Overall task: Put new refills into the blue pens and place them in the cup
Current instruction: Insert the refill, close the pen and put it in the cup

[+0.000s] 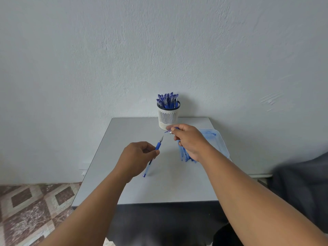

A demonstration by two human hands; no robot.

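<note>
Two hands over table (168, 183), left hand (136, 158) pinching pen (153, 154), right hand (190, 142) fingers closed, perhaps on cap (169, 130).

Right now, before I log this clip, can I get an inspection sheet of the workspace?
Surface: grey table, against the wall.
Job's things: white slotted cup full of blue pens; loose pen parts under the right hand.
Clutter: clear tray at the right edge.
Grips: left hand holds an uncapped pen; right hand pinches a small blue piece, likely the cap.
Cables: nothing seen.
Surroundings: plain wall, patterned floor.
</note>
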